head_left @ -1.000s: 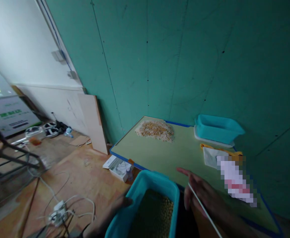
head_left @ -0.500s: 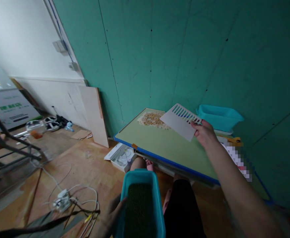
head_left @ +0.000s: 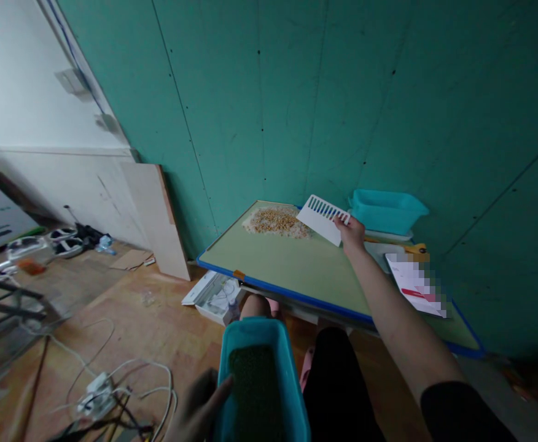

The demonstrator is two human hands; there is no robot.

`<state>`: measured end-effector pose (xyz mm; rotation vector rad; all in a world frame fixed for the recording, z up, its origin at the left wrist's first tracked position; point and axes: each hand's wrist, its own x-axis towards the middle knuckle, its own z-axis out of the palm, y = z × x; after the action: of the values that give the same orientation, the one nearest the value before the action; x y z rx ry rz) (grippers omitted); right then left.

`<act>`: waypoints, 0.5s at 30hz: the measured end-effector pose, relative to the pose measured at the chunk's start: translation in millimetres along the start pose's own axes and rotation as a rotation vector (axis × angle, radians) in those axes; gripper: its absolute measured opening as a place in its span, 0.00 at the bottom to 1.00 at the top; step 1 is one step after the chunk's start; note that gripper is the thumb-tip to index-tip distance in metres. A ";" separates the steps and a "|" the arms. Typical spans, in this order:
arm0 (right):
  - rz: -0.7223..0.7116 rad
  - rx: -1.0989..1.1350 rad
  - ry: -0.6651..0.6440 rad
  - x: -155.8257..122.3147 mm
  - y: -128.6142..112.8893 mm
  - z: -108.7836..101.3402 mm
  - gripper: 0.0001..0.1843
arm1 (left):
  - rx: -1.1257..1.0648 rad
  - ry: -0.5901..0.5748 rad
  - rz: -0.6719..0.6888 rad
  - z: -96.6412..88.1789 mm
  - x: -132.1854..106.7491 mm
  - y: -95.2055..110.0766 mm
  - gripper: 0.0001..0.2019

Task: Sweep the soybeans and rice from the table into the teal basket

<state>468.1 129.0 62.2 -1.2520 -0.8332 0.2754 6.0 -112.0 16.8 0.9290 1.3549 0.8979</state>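
Note:
My right hand (head_left: pixel 352 233) grips a white flat scraper (head_left: pixel 319 224) by its slotted edge, holding it over the green tabletop (head_left: pixel 287 264). Beyond the scraper's left end lies a spread of yellow and pale grains (head_left: pixel 276 220), apart from or just behind the blade; I cannot tell if they touch. On my lap sits a blue plastic tub (head_left: pixel 292 368) with a dark green, fine-textured mass (head_left: pixel 256 390) inside. At the tub's left wall is my left hand (head_left: pixel 204 399), its thumb over the rim and its other fingers outside, partly blurred.
A second blue tub (head_left: pixel 389 212) stands at the table's back right, with a yellow-handled tool (head_left: pixel 416 248) and a white and red sheet (head_left: pixel 411 285) nearby. An open white box (head_left: pixel 218 294) is under the table. Cables and a power strip (head_left: pixel 97 393) lie on the floor at left.
My right hand has drawn the scraper slightly back towards the grains and tilted it flatter. The view has shifted right. My left hand stays at the tub.

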 end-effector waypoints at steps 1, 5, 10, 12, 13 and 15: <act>0.012 0.034 -0.006 0.8 0.9 1.5 0.24 | -0.007 -0.022 0.008 7.3 0.3 6.5 0.23; 0.032 0.078 -0.069 0.8 -0.8 6.7 0.27 | -0.278 -0.064 -0.056 36.5 0.6 22.5 0.25; 0.022 0.091 -0.093 -1.5 -3.4 6.7 0.26 | -0.434 -0.052 -0.054 58.0 5.4 23.1 0.25; 0.010 0.088 -0.106 -1.2 -2.6 6.5 0.25 | -0.446 -0.073 -0.016 63.8 9.6 24.7 0.23; 0.006 0.085 -0.114 -0.8 -1.9 6.7 0.26 | -0.440 -0.081 0.000 66.8 12.4 25.9 0.22; 0.001 0.083 -0.134 -0.2 -0.2 7.4 0.26 | -0.419 -0.060 0.037 73.8 19.8 28.2 0.20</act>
<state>462.9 134.2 62.9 -1.1655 -0.9270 0.3945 80.5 -84.7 35.4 0.6523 1.0456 1.1206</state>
